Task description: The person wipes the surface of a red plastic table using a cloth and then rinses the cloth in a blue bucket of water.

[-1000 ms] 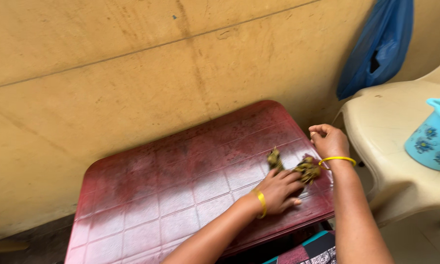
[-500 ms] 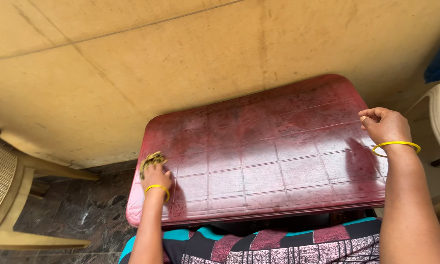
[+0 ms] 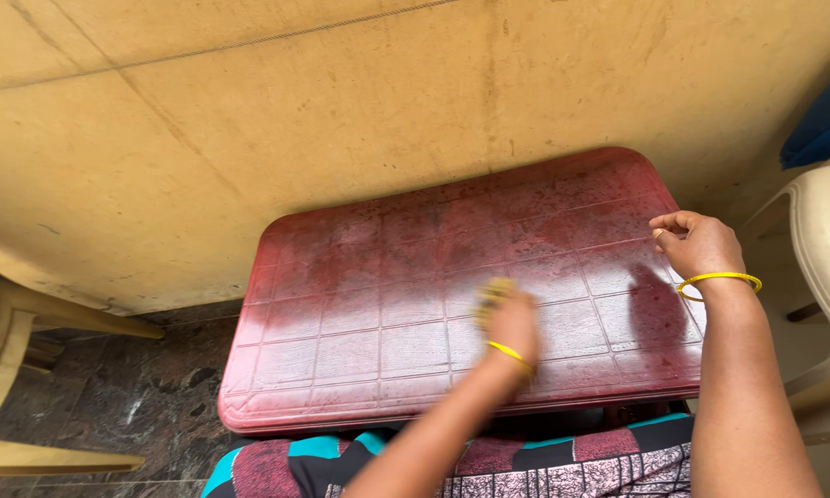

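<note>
At the far left, a beige plastic chair (image 3: pixel 9 369) is standing on the dark stone floor (image 3: pixel 129 406), well apart from the work. Next to it, a red plastic desk (image 3: pixel 341 277) with a grid of squares moulded into its top is sitting close against a yellowish wall (image 3: pixel 295 111).

Near the middle of the desk, the person's left hand (image 3: pixel 510 323) is pressing down on a yellow-green rag (image 3: pixel 490 293). The hand and rag are blurred, so they are moving across the surface. The rag is bunched under the fingers and is poking out past the fingertips on the side toward the wall, lying flat against the desk. The left grip is closed over the rag, with the palm on top of it. A yellow bangle (image 3: pixel 510 355) is circling the left wrist.

Further right, the right hand (image 3: pixel 696 244) is resting on the right edge of the desk, well apart from the rag. Its fingers are curled in loosely, and whether they are pinching anything cannot be told. A second yellow bangle (image 3: pixel 719 281) is sitting on that wrist.

At the far right, a cream plastic chair (image 3: pixel 825 258) is standing just beside the desk, with a bit of blue plastic (image 3: pixel 825 124) showing above it.
</note>
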